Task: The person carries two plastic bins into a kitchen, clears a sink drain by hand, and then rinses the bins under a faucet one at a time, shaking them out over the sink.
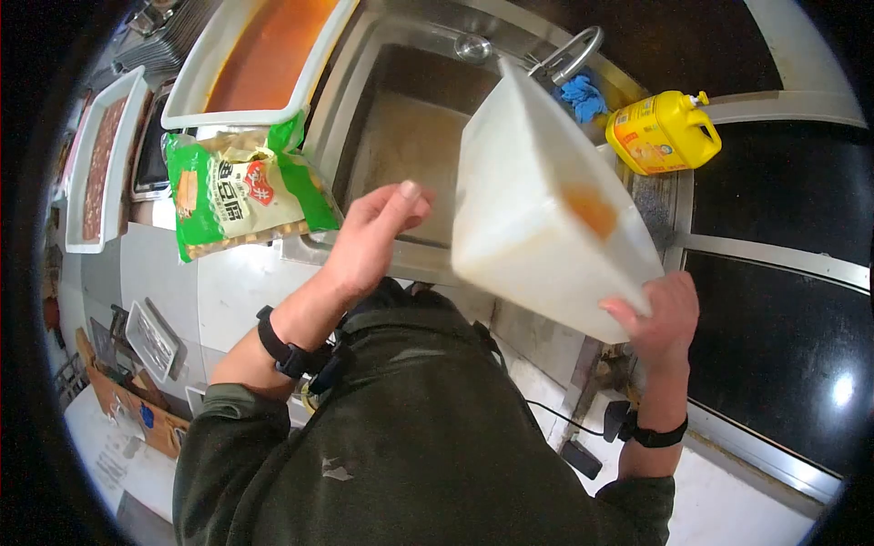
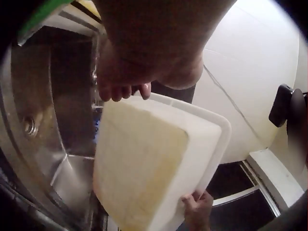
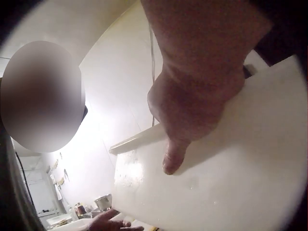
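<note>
A white rectangular tub (image 1: 519, 246) is tilted over the right side of the sink, an orange-brown stain showing on it. The right hand (image 1: 663, 318) grips its lower right edge, and in the right wrist view that hand's thumb lies on the tub's white wall (image 3: 231, 173). Left of the tub, the left hand (image 1: 373, 237) is raised before the sink with thumb extended and the other fingers bent, holding nothing. From the left wrist, the left hand (image 2: 139, 72) shows above the tub (image 2: 139, 159), whose yellowed outside faces that camera.
A metal sink (image 1: 364, 136) with a faucet (image 1: 578, 55) lies ahead. On its left are a green food bag (image 1: 250, 191), a white tub of orange liquid (image 1: 200, 100) and a narrower tray (image 1: 80, 182). A yellow bottle (image 1: 651, 136) and blue cloth (image 1: 583, 98) are at the right.
</note>
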### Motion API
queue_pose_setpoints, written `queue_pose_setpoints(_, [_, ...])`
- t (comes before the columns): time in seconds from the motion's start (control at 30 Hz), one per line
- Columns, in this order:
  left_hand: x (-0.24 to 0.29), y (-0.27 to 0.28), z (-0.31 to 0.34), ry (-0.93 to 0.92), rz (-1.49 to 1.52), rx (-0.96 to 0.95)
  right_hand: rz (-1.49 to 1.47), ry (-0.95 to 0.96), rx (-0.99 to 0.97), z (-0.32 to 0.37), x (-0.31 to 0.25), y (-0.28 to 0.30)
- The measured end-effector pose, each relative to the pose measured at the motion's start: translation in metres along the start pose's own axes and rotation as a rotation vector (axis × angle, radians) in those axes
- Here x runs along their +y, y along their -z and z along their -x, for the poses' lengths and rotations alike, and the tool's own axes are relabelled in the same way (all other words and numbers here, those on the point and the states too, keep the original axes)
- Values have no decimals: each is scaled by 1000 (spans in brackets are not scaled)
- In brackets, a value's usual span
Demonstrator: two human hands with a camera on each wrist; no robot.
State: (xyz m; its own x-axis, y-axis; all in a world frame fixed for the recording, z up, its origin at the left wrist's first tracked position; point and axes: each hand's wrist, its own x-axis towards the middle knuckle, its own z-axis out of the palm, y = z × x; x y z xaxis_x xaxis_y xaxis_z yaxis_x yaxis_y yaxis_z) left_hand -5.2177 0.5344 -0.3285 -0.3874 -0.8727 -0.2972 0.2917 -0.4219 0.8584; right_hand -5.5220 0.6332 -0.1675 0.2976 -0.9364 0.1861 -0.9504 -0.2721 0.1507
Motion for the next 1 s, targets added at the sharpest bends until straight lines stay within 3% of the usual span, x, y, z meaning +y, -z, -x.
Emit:
queue_pose_setpoints(0.13, [-5,-9,-5,-18,-18,-155,-32,69,-43,-1,-6,1])
queue_pose_setpoints(0.2, [-5,-21,-5,231,18,-124,-72,214,4,-8,-4,-16])
queue_pose_setpoints(0.27, [-11,-25,-11,297,73,-194,-80,212,-21,-13,1,-22])
queue_pose_setpoints(0.33, [-14,-34,-12,453,263,-113,-100,213,-49,-12,5,-27])
queue_pose_setpoints(0.5, [-13,-52,-15,464,140,-73,-27,368,-142,-8,15,-45])
queue_pose_setpoints(0.63, [-38,-48,-20,402,206,-129,20,387,-133,-10,13,-52])
queue_pose_setpoints(0.83, [-56,-36,-24,343,197,-132,-78,219,-267,-7,23,-32])
queue_pose_setpoints(0.9, [-56,-32,-21,345,221,-124,-28,104,-66,1,42,-17])
queue_pose_setpoints(1.0, [-68,-20,-20,340,216,-148,84,31,-41,25,68,-8])
